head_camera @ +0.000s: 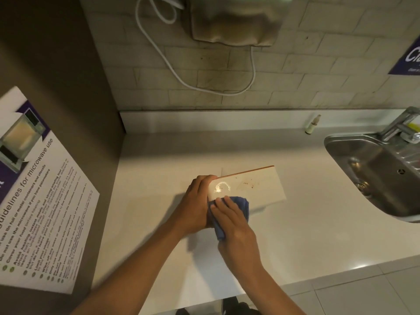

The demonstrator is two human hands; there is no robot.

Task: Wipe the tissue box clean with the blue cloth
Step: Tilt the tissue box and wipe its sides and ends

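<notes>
Nearest you, your right hand (229, 214) lies flat over the blue cloth (241, 206), fingers fairly straight and close together, pressing the wad against the near left corner of the tissue box (254, 187). The cloth is bunched under your palm; part of it hangs below your hand toward the counter (295, 235). Your left hand (195, 201) is just beside it, fingers curled round the left end of the box, thumb side up near the top edge, holding it steady.

The box sits on the counter in the middle of the view, its broad pale face turned up toward you, a wet shine just beyond your fingertips and a scatter of brown specks farther right on the same face.

Your risks, as I judge them: the cloth is wadded small, so a stroke may smear the wet patch rather than lift it, and could miss the specks altogether. Press hard with a flat hand and the light box may slide or dent if your left grip slackens. The loose tail of cloth could drag on the counter and pick up grit.

Farther off, the sink (354, 142) lies well apart to the right, a small bottle (312, 125) stands by the back wall, and a hand dryer (236, 21) hangs above.
</notes>
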